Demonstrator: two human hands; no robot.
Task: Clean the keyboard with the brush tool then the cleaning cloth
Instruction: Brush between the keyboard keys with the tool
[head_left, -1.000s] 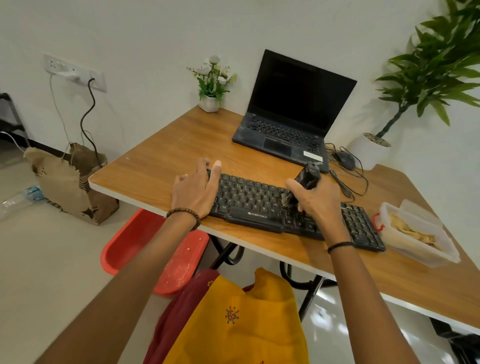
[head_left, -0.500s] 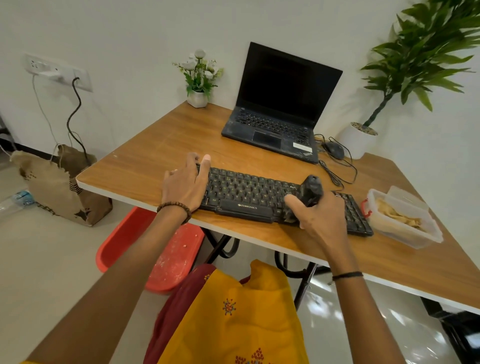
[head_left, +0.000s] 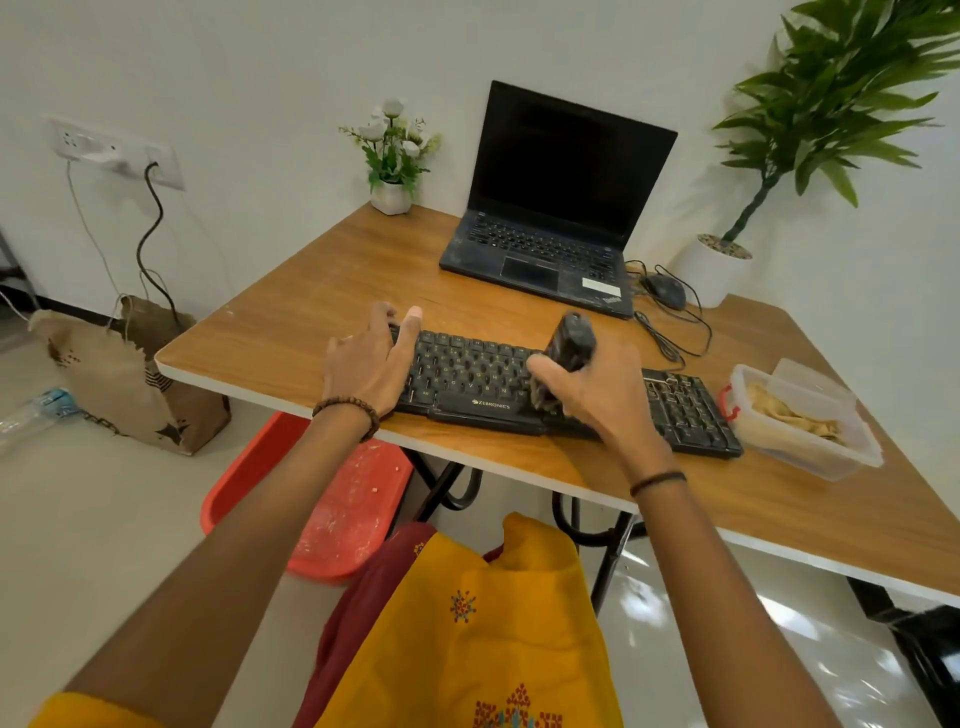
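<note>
A black keyboard (head_left: 467, 371) lies along the front edge of the wooden table (head_left: 322, 280). My left hand (head_left: 369, 358) rests on the keyboard's left end, fingers spread and fairly straight, thumb lying across the top-left keys. My right hand (head_left: 597, 395) grips a dark brush (head_left: 569, 343) by its handle. The brush stands tilted over the middle of the keyboard, its bristle end down on the keys near the front row. My right hand hides part of the keys.
An open black laptop (head_left: 550, 208) sits behind the keyboard, with a mouse (head_left: 665, 291) and cables to its right. A clear plastic box (head_left: 800, 421) stands at the right. Flower pot (head_left: 392, 195) and potted plant (head_left: 719, 265) sit at the back. A red stool (head_left: 322, 499) is below.
The brush in my right hand has shifted toward the keyboard's front edge across the keys. My left hand stays on the keyboard's left end. The camera view has shifted slightly.
</note>
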